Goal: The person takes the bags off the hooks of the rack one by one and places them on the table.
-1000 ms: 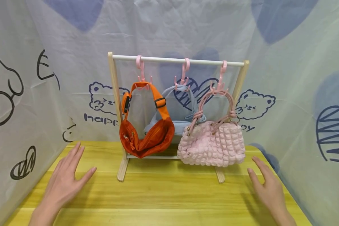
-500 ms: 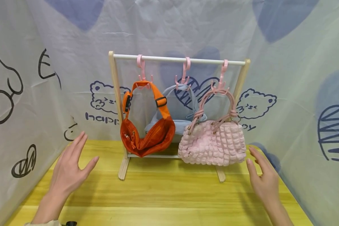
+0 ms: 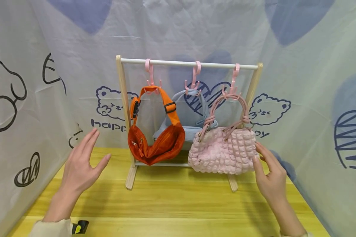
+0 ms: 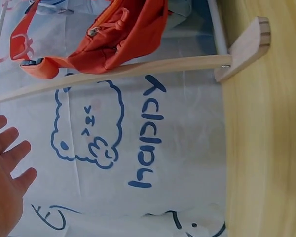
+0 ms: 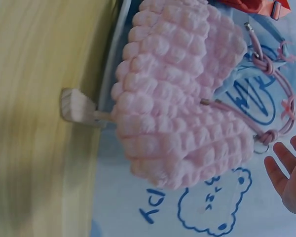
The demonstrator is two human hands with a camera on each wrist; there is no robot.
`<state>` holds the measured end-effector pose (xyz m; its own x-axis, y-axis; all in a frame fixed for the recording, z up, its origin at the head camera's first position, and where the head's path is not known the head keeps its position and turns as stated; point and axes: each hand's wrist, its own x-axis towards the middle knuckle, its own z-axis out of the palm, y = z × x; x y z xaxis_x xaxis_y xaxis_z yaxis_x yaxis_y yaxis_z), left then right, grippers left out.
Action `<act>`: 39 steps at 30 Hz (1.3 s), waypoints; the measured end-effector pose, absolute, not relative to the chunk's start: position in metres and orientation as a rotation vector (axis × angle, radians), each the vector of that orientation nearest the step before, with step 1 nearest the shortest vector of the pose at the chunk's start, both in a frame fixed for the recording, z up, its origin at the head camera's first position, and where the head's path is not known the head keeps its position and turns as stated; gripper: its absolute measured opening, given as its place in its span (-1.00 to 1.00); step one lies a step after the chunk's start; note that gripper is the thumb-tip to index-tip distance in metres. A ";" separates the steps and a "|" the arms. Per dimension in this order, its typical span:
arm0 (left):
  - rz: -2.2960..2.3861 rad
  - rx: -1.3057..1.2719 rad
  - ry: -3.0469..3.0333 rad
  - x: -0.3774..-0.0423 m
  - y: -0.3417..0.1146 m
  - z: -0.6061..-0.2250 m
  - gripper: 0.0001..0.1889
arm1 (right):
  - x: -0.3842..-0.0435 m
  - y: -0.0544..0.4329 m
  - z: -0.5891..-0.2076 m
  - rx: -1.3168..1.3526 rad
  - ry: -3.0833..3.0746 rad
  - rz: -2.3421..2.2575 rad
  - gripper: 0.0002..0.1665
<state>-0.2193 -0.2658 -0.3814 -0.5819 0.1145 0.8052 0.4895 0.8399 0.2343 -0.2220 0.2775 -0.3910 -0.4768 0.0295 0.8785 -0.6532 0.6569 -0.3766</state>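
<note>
A pink quilted handbag (image 3: 225, 153) hangs by its knotted handles from a pink hook (image 3: 233, 82) on the right of the rack. My right hand (image 3: 271, 177) is at its right side, fingers spread and fingertips right at the bag's edge. In the right wrist view the right hand (image 5: 293, 185) appears near the handle's metal ring. An orange waist bag (image 3: 155, 144) hangs by its strap from the left hook (image 3: 149, 77). To the left of it, my left hand (image 3: 81, 166) is raised with fingers extended, holding nothing. A light blue bag (image 3: 191, 133) hangs in the middle, partly hidden by the other two.
The rack has wooden side posts (image 3: 124, 89), a white top rod (image 3: 172, 62) and feet (image 3: 131, 177) on a yellow wood-grain table (image 3: 178, 204). White cloth with blue drawings (image 3: 112, 102) encloses the back and both sides.
My right hand has moved left and up to the pink handbag's side. My left hand has moved up and right, nearer the orange waist bag. The bags hang as before.
</note>
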 end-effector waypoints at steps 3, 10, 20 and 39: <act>-0.549 -0.451 -2.144 -0.224 -0.263 -0.376 -0.14 | -0.226 0.271 -0.385 0.529 -1.869 0.882 -0.42; -0.530 -0.484 -2.103 -0.235 -0.254 -0.361 -0.11 | -0.235 0.256 -0.369 0.589 -1.847 0.897 -0.45; -0.503 -0.565 -2.038 -0.253 -0.242 -0.334 -0.11 | -0.248 0.233 -0.346 0.674 -1.817 0.940 -0.44; -0.460 -0.675 -1.975 -0.280 -0.223 -0.293 -0.12 | -0.286 0.193 -0.310 0.759 -1.810 0.925 -0.49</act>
<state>-0.2803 -0.2233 -0.2932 -0.3834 0.2665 0.8843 0.6299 0.7757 0.0393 -0.2857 0.1927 -0.3104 -0.3723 -0.1041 0.9223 -0.8085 0.5244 -0.2672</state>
